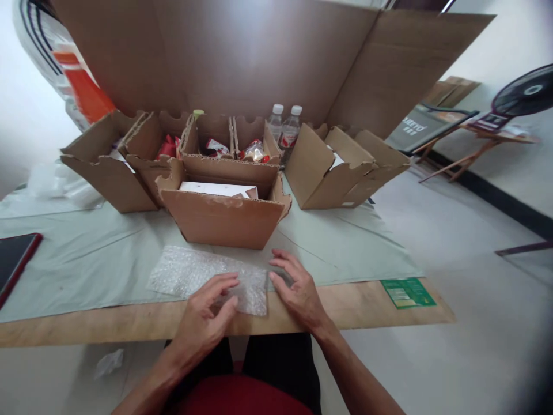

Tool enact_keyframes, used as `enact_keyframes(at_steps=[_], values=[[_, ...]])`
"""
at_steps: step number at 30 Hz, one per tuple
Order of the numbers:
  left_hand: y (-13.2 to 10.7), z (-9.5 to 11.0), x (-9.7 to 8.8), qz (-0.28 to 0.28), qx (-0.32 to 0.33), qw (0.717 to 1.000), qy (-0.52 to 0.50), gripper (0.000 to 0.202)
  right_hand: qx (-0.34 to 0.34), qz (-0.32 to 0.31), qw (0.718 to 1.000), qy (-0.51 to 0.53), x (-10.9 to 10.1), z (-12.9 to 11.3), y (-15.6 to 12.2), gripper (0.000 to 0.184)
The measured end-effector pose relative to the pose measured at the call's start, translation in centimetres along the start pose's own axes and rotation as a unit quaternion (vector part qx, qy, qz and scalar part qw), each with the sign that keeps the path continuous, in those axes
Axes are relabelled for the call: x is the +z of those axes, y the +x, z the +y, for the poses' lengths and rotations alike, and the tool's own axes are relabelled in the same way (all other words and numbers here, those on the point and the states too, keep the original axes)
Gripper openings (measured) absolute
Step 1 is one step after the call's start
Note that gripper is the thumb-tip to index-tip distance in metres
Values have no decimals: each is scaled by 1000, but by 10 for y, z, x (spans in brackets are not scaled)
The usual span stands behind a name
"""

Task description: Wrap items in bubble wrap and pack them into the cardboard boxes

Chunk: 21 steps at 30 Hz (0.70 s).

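A clear sheet of bubble wrap (194, 274) lies flat on the pale cloth at the table's near edge. My left hand (207, 320) rests on the sheet's near right part, fingers stretched out and slightly curled. My right hand (298, 288) lies flat at the sheet's right end, fingers spread and pointing left. Neither hand holds anything. Just behind the sheet stands an open cardboard box (224, 216) with a white flat box (213, 189) inside.
Several more open cardboard boxes (345, 173) stand behind, some with red packets (167, 147). Two water bottles (283, 127) stand at the back before a large cardboard sheet (242, 57). A dark tablet (15, 259) lies at the left, a green card (408, 293) at the right.
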<state>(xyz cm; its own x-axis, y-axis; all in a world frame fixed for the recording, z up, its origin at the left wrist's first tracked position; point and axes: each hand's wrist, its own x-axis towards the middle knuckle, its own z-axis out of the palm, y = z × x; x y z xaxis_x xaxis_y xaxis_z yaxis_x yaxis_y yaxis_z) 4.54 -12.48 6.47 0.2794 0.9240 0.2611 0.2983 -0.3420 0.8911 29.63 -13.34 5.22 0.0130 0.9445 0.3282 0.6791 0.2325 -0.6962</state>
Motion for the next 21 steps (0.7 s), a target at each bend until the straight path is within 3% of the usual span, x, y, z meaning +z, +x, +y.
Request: enact_keyframes(at_steps=[4, 6, 8, 12, 14, 16, 18, 21], values=[[4, -29, -56, 111, -11, 984, 142, 20, -62, -39, 995, -75, 23, -5, -4, 35], [5, -46, -75, 137, -16, 965, 223, 26, -107, -46, 985, -130, 38, -8, -7, 36], [8, -59, -82, 117, -12, 949, 291, 43, -146, -37, 976, -156, 51, -12, -7, 29], [22, -67, -76, -20, 17, 942, 333, 74, -204, -22, 973, -107, 61, -27, 3, 18], [29, -63, -74, -73, 38, 941, 327, 65, -231, -14, 970, -73, 60, -37, 12, 17], [30, -58, -79, -82, 59, 938, 333, 43, -252, -8, 967, -50, 60, -47, 22, 20], [26, -58, -95, -44, 72, 934, 348, 31, -258, 2, 965, -44, 62, -54, 31, 25], [11, -67, -144, 54, 68, 926, 366, 25, -240, 11, 968, -64, 70, -57, 40, 39]])
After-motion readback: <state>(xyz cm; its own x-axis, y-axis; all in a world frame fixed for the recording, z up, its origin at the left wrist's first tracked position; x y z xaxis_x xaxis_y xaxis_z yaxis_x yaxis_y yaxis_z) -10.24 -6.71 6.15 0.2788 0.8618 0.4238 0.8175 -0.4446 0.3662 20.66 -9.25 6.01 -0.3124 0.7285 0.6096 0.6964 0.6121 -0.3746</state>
